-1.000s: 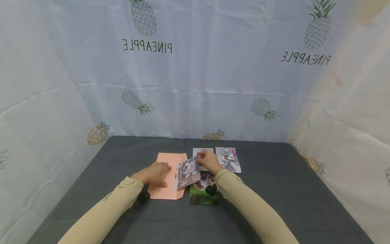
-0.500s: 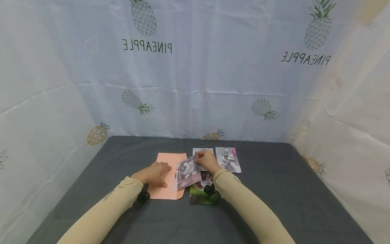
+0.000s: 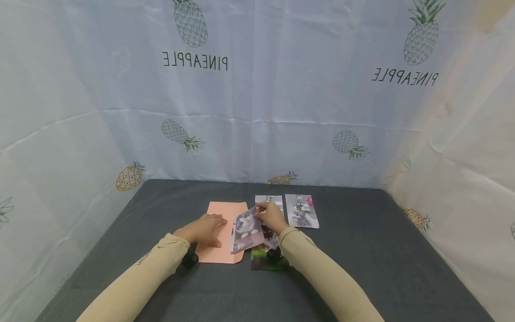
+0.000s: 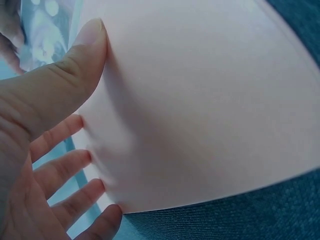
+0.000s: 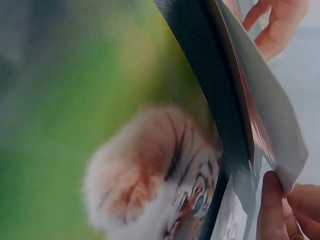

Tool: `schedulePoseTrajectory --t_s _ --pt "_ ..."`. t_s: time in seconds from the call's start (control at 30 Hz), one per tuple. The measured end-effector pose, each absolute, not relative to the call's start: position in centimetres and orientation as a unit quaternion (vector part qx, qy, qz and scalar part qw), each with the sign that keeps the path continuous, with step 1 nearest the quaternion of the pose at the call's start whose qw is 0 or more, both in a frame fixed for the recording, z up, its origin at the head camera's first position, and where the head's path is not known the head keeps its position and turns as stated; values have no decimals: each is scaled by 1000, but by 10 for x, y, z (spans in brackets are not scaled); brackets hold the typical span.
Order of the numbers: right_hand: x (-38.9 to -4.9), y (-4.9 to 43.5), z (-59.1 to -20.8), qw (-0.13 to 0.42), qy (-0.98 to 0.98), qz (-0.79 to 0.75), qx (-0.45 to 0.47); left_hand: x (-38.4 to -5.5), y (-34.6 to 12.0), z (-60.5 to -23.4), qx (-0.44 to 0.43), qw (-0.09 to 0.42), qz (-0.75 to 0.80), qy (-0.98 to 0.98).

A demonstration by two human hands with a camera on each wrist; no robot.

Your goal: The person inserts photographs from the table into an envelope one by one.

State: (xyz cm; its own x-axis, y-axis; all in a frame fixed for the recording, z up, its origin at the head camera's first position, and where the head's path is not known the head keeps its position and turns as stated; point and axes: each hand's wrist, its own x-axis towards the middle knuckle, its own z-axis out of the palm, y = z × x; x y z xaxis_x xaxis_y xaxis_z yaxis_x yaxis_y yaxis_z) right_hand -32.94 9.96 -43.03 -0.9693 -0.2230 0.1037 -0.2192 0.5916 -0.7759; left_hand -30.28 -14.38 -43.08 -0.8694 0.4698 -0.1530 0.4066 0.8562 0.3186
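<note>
Fingers of the right hand (image 3: 272,217) pinched together on the upper right corner of a grey-and-white animal photo (image 3: 246,230). Photo tilted, its left part across the right side of a pink envelope (image 4: 210,105); a narrow pale strip (image 3: 232,239) runs along its left edge. Cannot tell whether that edge lies inside the envelope or over it.

Left hand (image 3: 204,230): fingers spread apart, thumb and fingertips touching the envelope, which lies on the dark bench (image 3: 342,264).

Tiger photo (image 5: 145,175), green background, flat on the bench just beside the envelope, below the right wrist and partly covered by it. Farther back, a pale photo (image 3: 267,198), partly hidden by the right hand; just right of it, a photo with a pink patch (image 3: 301,212). White pineapple-print curtain (image 3: 257,89) behind the bench.
</note>
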Motion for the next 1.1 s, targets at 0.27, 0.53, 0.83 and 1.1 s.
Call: schedulePoseTrajectory --t_s 0.27,0.53,0.83,1.1 --pt "-320 105 -431 41 867 -482 -117 -303 -143 -430 221 115 135 959" --pt "-304 113 -430 79 863 -484 -117 -302 -146 -428 243 107 129 955" --pt "-288 122 -434 115 827 -535 -131 -301 -146 -429 258 102 128 952" --pt "-280 119 -437 113 823 -543 -125 -301 -145 -430 249 107 128 954"
